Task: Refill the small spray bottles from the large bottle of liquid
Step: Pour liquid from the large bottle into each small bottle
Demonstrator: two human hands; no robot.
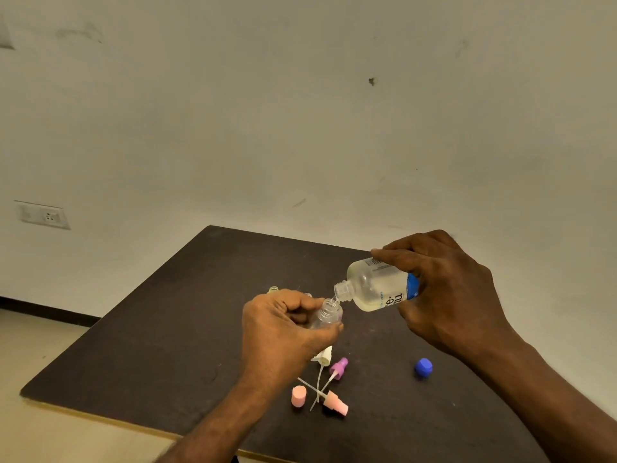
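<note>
Presently the right hand [444, 289] grips the large bottle [379, 287], tilted so its neck meets the mouth of the small spray bottle [329, 314]; a thin stream passes between them. The left hand [283, 329] curls its fingers round the small bottle, steadying it above the table [167, 329] middle. Removed spray heads [335, 372] and a blue cap [423, 367] lie toward the near edge, clear of the pour.

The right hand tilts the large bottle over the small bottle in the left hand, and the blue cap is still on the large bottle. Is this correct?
Not quite. The head view shows the blue cap lying on the table, off the large bottle. The right hand does tilt it over the small bottle in the left hand.
</note>
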